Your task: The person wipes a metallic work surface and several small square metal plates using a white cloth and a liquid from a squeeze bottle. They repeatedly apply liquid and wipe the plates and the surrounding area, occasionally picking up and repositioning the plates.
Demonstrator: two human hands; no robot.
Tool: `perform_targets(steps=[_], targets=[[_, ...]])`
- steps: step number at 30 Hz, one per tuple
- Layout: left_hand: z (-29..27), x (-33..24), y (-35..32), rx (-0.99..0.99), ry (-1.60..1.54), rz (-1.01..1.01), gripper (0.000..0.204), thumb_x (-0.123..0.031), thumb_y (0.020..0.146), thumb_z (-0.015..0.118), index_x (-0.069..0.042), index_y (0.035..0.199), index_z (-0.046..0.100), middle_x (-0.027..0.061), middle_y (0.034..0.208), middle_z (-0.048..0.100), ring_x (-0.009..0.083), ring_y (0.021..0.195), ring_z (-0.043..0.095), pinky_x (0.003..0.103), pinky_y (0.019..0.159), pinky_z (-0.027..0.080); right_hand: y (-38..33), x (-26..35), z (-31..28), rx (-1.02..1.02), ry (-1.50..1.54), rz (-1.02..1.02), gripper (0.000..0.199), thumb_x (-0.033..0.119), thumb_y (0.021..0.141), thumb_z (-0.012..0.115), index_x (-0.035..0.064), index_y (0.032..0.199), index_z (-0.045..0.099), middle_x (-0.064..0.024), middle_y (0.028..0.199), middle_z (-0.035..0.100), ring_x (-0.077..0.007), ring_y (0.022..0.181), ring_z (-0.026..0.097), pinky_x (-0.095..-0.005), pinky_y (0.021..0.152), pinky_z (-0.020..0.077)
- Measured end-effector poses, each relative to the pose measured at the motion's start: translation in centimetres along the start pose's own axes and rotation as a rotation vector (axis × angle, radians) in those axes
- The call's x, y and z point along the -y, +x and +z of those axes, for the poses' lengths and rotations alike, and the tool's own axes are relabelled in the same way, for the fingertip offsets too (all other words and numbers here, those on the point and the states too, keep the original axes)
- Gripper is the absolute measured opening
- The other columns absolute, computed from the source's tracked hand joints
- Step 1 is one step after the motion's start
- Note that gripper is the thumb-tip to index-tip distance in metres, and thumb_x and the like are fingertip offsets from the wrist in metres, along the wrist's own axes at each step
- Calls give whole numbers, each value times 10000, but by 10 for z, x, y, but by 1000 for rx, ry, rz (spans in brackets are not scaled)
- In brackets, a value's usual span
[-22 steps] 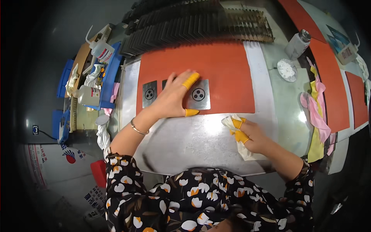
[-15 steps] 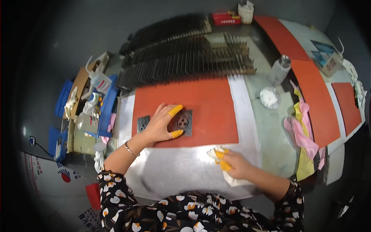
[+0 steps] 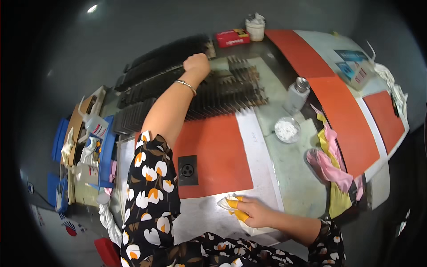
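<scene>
My left arm stretches far forward over the rows of dark thin plates in racks (image 3: 222, 93). At the back rows, my left hand (image 3: 197, 64) shows only its back and wrist; its fingers are hidden. In my right hand (image 3: 249, 211) a white cloth (image 3: 227, 203) is gripped between fingers wearing yellow finger cots, low over the pale sheet. A dark square plate with a round, three-holed centre (image 3: 187, 170) lies on the orange-red mat (image 3: 218, 151), beside my left sleeve. The sleeve covers the mat's left part.
To the right stand a clear bottle with a metal cap (image 3: 297, 95) and a dish of white material (image 3: 287, 130). Pink and yellow cloths (image 3: 331, 169) lie farther right. Squeeze bottles (image 3: 94, 124) and a blue tray (image 3: 106, 151) are at left. A red box (image 3: 232, 38) sits at the back.
My left hand has left the square plate on the mat and reached forward to the racks. The view has shifted. The other square plate is no longer visible; my left arm covers that area.
</scene>
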State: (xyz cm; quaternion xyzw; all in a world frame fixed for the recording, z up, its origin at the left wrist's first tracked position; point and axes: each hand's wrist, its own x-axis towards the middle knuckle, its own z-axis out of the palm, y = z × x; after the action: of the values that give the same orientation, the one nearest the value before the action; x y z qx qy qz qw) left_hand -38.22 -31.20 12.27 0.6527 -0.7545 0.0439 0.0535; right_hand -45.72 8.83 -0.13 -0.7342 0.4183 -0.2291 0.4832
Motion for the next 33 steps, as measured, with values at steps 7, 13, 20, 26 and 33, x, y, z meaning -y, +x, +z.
perform_targets(steps=[7,13,20,26,33], targets=[[-31,30,1,89,-373,98,264,-205,804,580,33,911,619,137,833,634,185,611,602,305,541,472,4,10,-1,-37,89,-17,299,35,792,485,64,1085,532,-181,936,548,-350,844,561,-394,723,453],[-37,107,-134,153,-1963,60,263,-166,874,463,38,1014,554,96,965,609,190,869,603,303,790,499,-4,22,-18,-84,1084,115,268,96,864,479,42,1121,533,-81,820,579,-136,641,566,-256,537,463],[21,165,-381,587,-2419,-346,472,-260,769,531,77,1099,500,239,1087,553,283,877,619,355,727,549,-54,94,-159,-667,473,122,191,118,824,604,25,989,625,-22,678,571,-61,538,503,-209,434,365],[19,128,-417,673,-2759,-665,535,-322,791,561,57,1162,484,184,1153,521,211,882,553,322,749,434,-27,39,-292,-713,-1149,214,244,18,711,512,17,937,606,-226,815,597,-370,757,596,-452,666,459],[36,146,-433,758,-2545,-685,565,-364,834,498,58,1207,450,242,1065,560,361,915,598,497,753,524,30,26,-264,-555,-1201,326,233,84,732,495,-12,900,626,-232,823,621,-374,789,618,-461,705,490]])
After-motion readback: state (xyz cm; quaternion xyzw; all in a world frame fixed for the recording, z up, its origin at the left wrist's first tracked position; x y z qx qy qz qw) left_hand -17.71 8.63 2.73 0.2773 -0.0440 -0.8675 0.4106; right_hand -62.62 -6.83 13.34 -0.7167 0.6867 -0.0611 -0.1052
